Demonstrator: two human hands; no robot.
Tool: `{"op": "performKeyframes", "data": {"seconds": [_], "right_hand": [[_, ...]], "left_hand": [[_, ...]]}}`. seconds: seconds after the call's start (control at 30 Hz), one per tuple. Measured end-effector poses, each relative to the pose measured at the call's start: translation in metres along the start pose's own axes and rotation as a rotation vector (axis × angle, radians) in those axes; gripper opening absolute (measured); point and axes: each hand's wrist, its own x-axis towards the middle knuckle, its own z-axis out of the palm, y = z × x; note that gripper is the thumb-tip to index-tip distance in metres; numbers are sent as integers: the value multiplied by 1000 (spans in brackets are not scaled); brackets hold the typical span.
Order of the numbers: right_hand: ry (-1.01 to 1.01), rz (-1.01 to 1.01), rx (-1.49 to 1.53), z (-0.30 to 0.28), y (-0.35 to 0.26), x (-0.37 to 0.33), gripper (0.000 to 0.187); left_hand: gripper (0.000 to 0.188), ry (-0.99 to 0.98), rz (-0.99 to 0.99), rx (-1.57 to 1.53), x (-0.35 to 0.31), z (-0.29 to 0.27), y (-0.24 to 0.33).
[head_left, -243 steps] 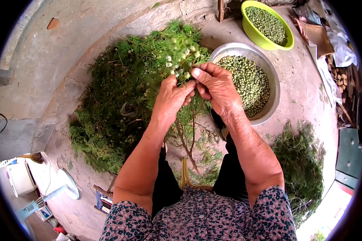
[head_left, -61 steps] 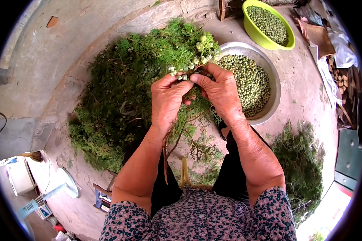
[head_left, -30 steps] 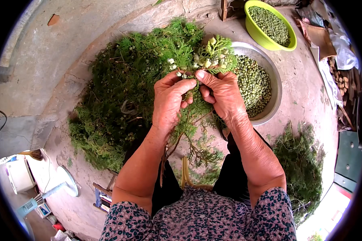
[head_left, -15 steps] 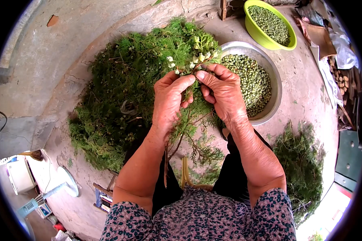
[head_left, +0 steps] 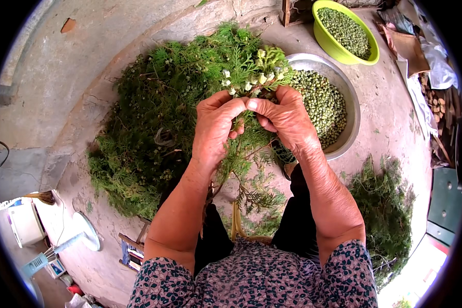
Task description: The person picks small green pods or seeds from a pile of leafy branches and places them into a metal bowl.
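Observation:
Pinched in my left hand is a green conifer branch, its brown stems and flat, scaly foliage hanging below toward my knees. Pale green cones cluster at its upper end, just beyond my fingers. My right hand meets the left one thumb tip to thumb tip, its fingers closed on the same branch; the exact spot it grips is hidden. Right beside that hand stands a wide metal basin holding many loose green cones.
A large heap of cut conifer branches lies to the left, and a smaller heap at the right. Far right stands a yellow-green basin of cones. A light-blue fan is at lower left, firewood along the right edge.
The cone cluster has tilted a little to the right and up. My right hand has turned slightly, its fingers drawing in behind the branch. The left hand has barely moved.

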Motion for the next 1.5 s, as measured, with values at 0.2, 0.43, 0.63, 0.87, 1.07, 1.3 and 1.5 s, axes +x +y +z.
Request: {"op": "performKeyframes", "data": {"seconds": [0.2,0.43,0.63,0.87,1.07,1.3,1.5], "right_hand": [[-102,69,206,-6,-2,-1,14],[-203,107,507,-13,3,5,12],[-199,74,484,-14,-2,2,18],[-145,80,683,-20,-3,4,23],[266,-29,568,-45,-23,5,24],[893,-407,-111,-98,-18,10,49],[666,-462,-311,-92,-17,9,27]], "left_hand": [[7,-64,27,-85,-3,0,0],[10,35,-80,-136,-3,0,4],[8,97,-50,-102,-4,4,4],[3,-81,43,-235,5,-10,-6],[4,-51,15,-274,1,-4,-1],[6,-158,11,-325,10,-13,-7],[6,-104,-25,-239,11,-8,-8]]}}
